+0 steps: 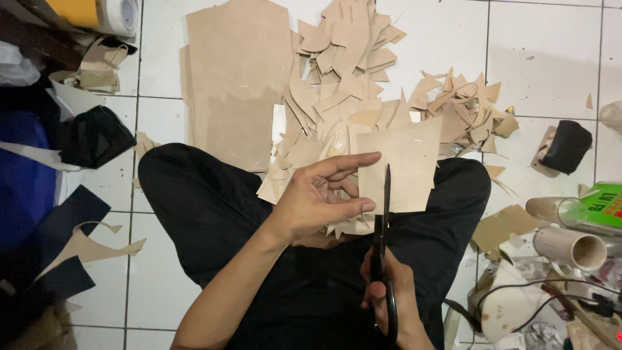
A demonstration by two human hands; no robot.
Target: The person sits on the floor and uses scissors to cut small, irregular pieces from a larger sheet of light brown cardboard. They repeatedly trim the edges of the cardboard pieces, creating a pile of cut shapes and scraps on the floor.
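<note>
Head view | step: cutting; left hand [317, 198] pinches tan sheet [405, 165] above lap | right hand [389, 295] closed in black scissors [382, 246], blades seemingly inside the sheet | next: steady sheet, close blades along the line | offcuts pile [350, 78] on floor ahead

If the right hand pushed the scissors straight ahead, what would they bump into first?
The right hand points its scissors up the picture. The blades already meet the tan sheet that the left hand holds. Past it, probably the scrap pile on the floor, though depth is unclear.
</note>
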